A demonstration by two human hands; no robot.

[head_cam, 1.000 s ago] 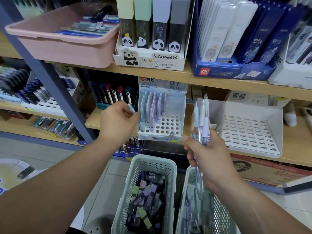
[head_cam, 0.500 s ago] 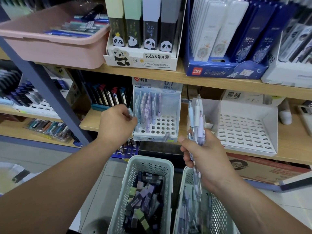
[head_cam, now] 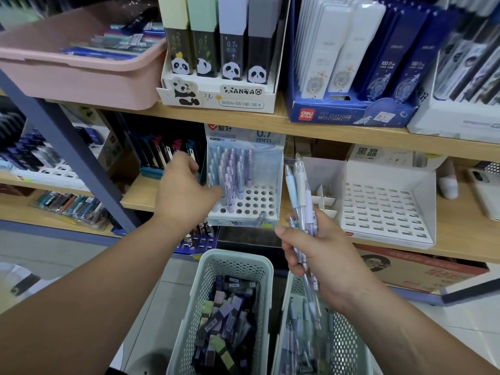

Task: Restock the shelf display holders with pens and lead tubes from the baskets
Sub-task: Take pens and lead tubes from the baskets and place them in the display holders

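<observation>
The shelf [head_cam: 324, 128] framed the job. On its lower board stood the pen holder [head_cam: 257, 209], a pale box with a drilled base. Its left rows were filled with upright pens [head_cam: 230, 169], and its right and front holes were bare. Just beside it on the right sat a white slotted holder [head_cam: 384, 209] with nothing visible in it.

Below stood two mesh baskets side by side. The left basket [head_cam: 235, 259] was heaped with lead tubes [head_cam: 227, 320], and the right basket [head_cam: 349, 334] held loose pens [head_cam: 295, 345].

The right hand [head_cam: 322, 255] hung above the right basket, its fingers curled round a bunch of pens [head_cam: 297, 185] that stood up in front of the shelf. The left hand [head_cam: 186, 193] reached to the holder's left edge, its thumb among the standing pens. Blur hid whether it pinched one or merely touched them.

The step in hand looked like filling the pen holder one pen at a time, roughly half done, with the lead tubes not yet begun. The next move would call for drawing a single pen from the bunch and lining its tip over a bare hole. It would then need seating upright without tipping its neighbours.
</observation>
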